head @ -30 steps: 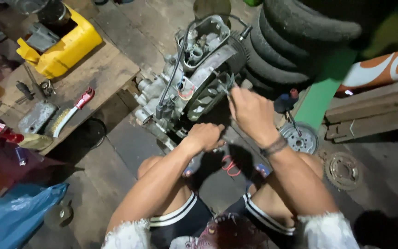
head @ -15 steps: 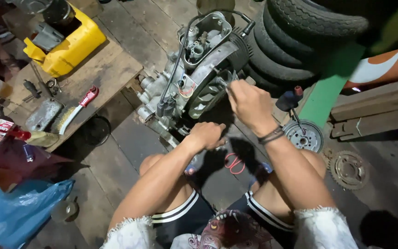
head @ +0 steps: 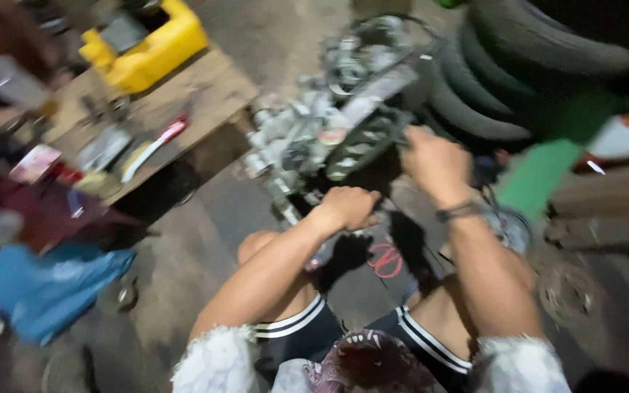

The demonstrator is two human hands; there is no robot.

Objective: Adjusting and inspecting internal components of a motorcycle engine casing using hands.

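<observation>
Gripping the engine [head: 329, 138] on the floor by the tyres [head: 518, 80], left hand [head: 347, 207] is clenching low on its near edge and right hand [head: 434, 160] is closing on something unclear at its side, so it's risking a tip onto the knees.

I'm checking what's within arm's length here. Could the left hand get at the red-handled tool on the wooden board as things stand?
Probably yes: the left hand rests at the engine, and nothing blocks the way to the red-handled tool.
</observation>
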